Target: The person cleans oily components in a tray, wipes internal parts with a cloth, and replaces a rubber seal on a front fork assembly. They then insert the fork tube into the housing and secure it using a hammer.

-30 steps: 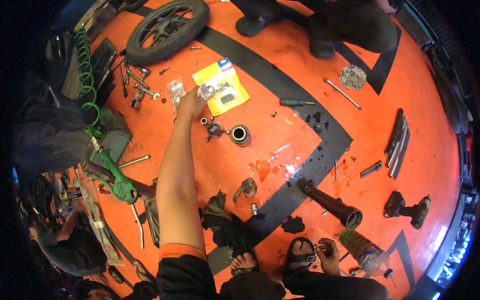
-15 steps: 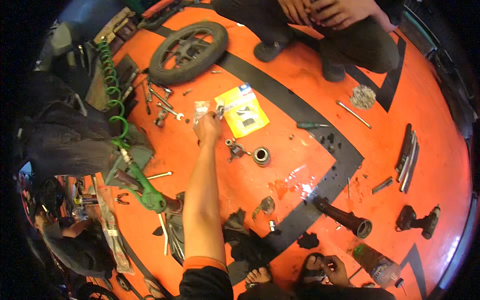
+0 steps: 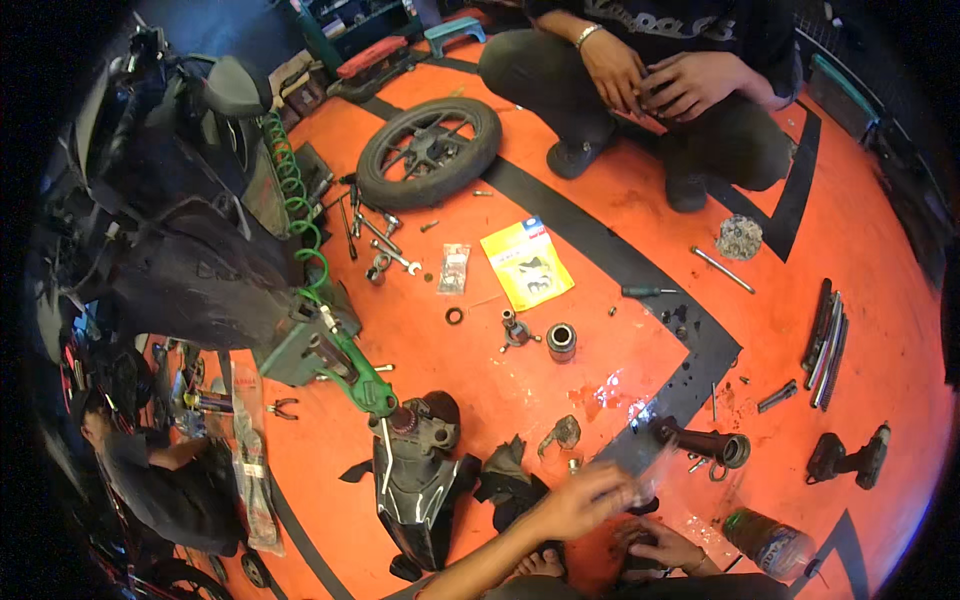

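My left hand (image 3: 590, 503) is above the floor in front of my feet, its fingertips pinched and somewhat blurred. A pale, see-through smear lies at its fingertips; I cannot make out what it is. My right hand (image 3: 665, 545) hangs low beside it over my sandalled foot, fingers loosely bent and apart, with nothing visible in them. Beyond the left hand lie a dark metal tube (image 3: 705, 443) and a dark rag (image 3: 508, 482). Farther out are a yellow parts packet (image 3: 528, 265), a small clear bag (image 3: 453, 268), a dark ring (image 3: 455, 316), a metal collar (image 3: 562, 341) and a pronged metal part (image 3: 516, 330).
A motorcycle body (image 3: 200, 270) with a green coiled hose (image 3: 306, 240) stands left. A wheel (image 3: 430, 150) and wrenches (image 3: 400, 258) lie beyond. Someone crouches opposite, hands (image 3: 660, 85) together. At right are a cordless drill (image 3: 850, 455), metal rods (image 3: 825, 345) and a bottle (image 3: 770, 542).
My left hand has drawn back from beside the yellow packet to near my feet. The dark ring has come into sight. The view has shifted, and my right hand's fingers have spread.
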Action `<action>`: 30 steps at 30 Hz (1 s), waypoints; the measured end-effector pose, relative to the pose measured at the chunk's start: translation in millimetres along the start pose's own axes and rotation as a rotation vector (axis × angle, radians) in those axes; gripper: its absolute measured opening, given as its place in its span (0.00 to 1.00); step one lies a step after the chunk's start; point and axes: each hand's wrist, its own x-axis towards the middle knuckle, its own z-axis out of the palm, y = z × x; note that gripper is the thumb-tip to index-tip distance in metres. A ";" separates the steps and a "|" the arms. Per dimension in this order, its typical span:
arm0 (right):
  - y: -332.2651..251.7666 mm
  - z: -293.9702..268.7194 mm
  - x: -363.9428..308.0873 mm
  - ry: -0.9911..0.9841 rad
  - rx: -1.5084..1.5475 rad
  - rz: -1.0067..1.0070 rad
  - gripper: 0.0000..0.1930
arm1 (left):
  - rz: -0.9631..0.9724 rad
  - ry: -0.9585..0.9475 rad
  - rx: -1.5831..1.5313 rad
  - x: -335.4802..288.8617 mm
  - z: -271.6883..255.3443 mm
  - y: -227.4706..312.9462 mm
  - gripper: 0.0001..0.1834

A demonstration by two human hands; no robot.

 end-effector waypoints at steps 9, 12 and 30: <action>29.2 27.3 41.1 0.088 0.016 -0.135 0.22 | -0.308 0.011 -0.197 -105.6 51.6 -73.7 0.10; 20.0 21.5 47.1 0.243 -0.363 -0.505 0.16 | -0.342 -0.055 -0.100 -102.7 50.7 -86.4 0.11; -14.2 40.5 20.1 0.076 -0.436 -0.176 0.21 | -0.565 0.236 -0.167 -134.9 46.4 -36.6 0.13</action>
